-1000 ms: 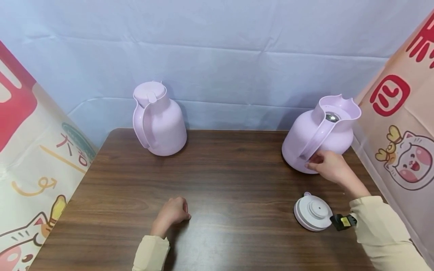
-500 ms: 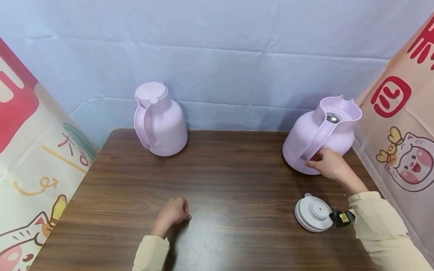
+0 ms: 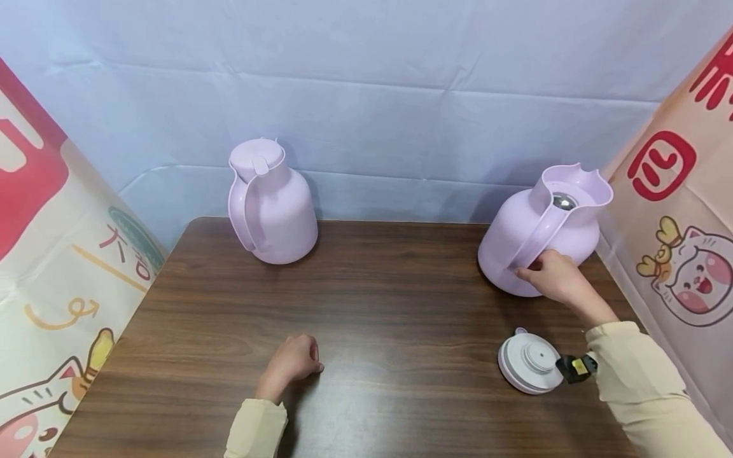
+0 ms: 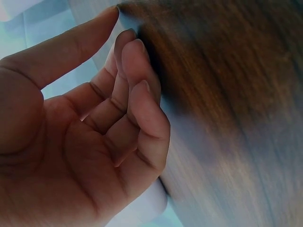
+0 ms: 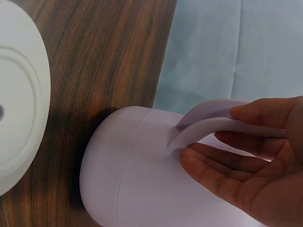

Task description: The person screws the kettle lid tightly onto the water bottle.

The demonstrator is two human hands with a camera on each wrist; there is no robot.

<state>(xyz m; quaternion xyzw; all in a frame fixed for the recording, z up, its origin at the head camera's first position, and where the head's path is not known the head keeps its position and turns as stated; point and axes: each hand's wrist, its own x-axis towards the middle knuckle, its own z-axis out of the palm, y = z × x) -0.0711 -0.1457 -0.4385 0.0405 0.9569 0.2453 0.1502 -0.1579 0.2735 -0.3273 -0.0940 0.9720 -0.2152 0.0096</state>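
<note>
We see the right hand point(image 3: 555, 277) curled round the handle point(image 3: 541, 235) of the open jug point(image 3: 509, 222) at two o'clock on the counter point(image 3: 395, 312), a loose lid point(image 3: 528, 364) at four. The left hand point(image 3: 292, 360), half-curled and empty, is at nine, a lidded jug point(image 3: 286, 216) at eleven.

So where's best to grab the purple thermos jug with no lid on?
Take the open thermos jug by its curved handle, probably coming from the person's side, as the right hand does: the handle faces that way and fingers fit behind it.
</note>
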